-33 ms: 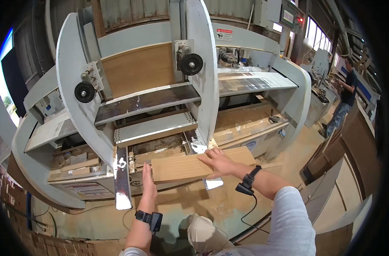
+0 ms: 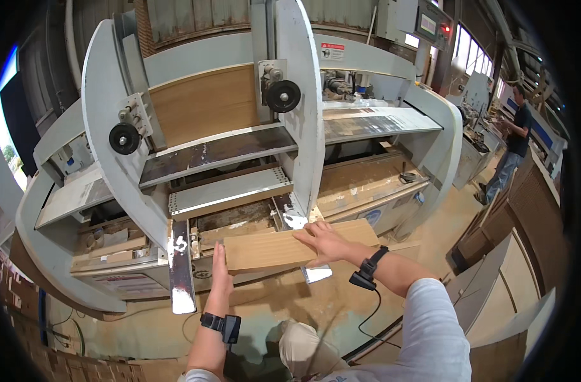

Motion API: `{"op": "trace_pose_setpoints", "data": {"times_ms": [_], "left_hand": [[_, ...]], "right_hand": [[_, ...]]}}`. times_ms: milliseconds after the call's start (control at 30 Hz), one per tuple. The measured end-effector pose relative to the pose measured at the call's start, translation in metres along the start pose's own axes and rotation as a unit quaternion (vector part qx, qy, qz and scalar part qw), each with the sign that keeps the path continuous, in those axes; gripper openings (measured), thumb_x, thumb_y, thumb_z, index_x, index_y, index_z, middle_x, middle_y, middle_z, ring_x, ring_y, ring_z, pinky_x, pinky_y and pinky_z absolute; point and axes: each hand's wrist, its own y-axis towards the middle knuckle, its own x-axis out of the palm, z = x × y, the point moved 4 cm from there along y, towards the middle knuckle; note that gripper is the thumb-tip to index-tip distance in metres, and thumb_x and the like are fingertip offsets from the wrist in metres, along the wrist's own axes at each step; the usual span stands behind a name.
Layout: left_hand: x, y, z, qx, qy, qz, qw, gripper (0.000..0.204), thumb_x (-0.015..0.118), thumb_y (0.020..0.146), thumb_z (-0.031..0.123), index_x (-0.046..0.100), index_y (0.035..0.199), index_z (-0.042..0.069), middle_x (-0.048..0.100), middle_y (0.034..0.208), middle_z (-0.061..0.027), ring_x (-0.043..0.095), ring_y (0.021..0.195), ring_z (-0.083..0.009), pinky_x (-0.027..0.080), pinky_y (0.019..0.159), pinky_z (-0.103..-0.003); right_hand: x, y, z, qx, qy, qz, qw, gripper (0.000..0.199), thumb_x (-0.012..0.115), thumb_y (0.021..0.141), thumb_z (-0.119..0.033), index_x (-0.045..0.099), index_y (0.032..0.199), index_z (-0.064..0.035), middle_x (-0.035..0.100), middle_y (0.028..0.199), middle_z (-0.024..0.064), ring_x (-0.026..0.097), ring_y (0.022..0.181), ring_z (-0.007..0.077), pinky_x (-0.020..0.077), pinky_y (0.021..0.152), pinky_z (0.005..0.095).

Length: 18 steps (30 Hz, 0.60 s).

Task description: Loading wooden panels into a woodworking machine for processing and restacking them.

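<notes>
A long light-brown wooden board [image 2: 268,250], or a close stack of them, lies crosswise in front of me over the machine's two protruding rails. My left hand [image 2: 221,267] is upright with straight fingers, its palm flat against the board's left end. My right hand [image 2: 322,243] rests on top of the board right of its middle, fingers spread, thumb toward the near edge. The underside of the board is hidden. Dark bands with small boxes circle both wrists.
The left rail [image 2: 182,280] and right rail [image 2: 317,272] stick out toward me. Behind stand tall grey curved machine plates [image 2: 307,114] with black handwheels [image 2: 283,95]. Brown panels [image 2: 494,223] lean at the right. Farther back, a person [image 2: 517,143] stands at other equipment.
</notes>
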Motion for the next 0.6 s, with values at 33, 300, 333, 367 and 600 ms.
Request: {"op": "trace_pose_setpoints", "data": {"times_ms": [33,300,333,367,600], "left_hand": [[0.003,0.005,0.001,0.0,-0.002,-0.008,1.0,0.067,0.042,0.09,0.047,0.016,0.142,0.014,0.015,0.148,-0.0056,0.016,0.135,-0.0252,0.013,0.105,-0.049],[-0.001,0.019,-0.006,-0.038,0.016,0.011,0.999,0.055,0.048,0.09,0.037,0.032,0.136,0.012,0.039,0.133,-0.0066,0.043,0.117,-0.0234,0.039,0.093,-0.041],[-0.007,0.023,-0.005,-0.047,0.038,0.032,0.998,0.054,0.046,0.09,0.038,0.032,0.136,0.012,0.04,0.133,-0.0064,0.043,0.117,-0.0234,0.039,0.092,-0.041],[-0.01,0.025,-0.006,-0.055,0.061,0.054,0.995,0.053,0.045,0.091,0.038,0.033,0.135,0.013,0.041,0.132,-0.0063,0.044,0.116,-0.0235,0.039,0.091,-0.041],[-0.023,0.035,-0.014,0.011,0.106,0.064,0.992,0.045,0.041,0.093,0.034,0.039,0.13,0.01,0.046,0.125,-0.0072,0.045,0.112,-0.0196,0.036,0.093,-0.035]], "right_hand": [[0.002,0.002,0.002,-0.004,-0.001,0.001,1.0,0.089,0.074,0.056,-0.047,0.04,0.132,-0.014,0.041,0.118,0.0208,0.036,0.11,0.0368,0.0274,0.095,0.0445],[0.004,0.01,-0.001,-0.001,0.018,-0.039,0.999,0.088,0.071,0.059,-0.047,0.038,0.132,-0.0109,0.04,0.121,0.0225,0.035,0.112,0.0377,0.0257,0.097,0.044],[0.004,0.009,-0.001,-0.01,0.009,-0.025,1.0,0.088,0.072,0.059,-0.047,0.038,0.132,-0.0107,0.04,0.12,0.0222,0.035,0.111,0.0373,0.0258,0.096,0.0437],[0.006,0.007,0.0,-0.021,0.0,-0.01,1.0,0.088,0.072,0.059,-0.046,0.037,0.132,-0.0104,0.04,0.12,0.022,0.035,0.111,0.0369,0.026,0.096,0.0435],[0.005,0.009,-0.003,-0.023,-0.008,-0.034,0.999,0.094,0.074,0.056,-0.045,0.034,0.135,-0.0131,0.039,0.12,0.0193,0.037,0.106,0.0346,0.0302,0.093,0.0422]]}}
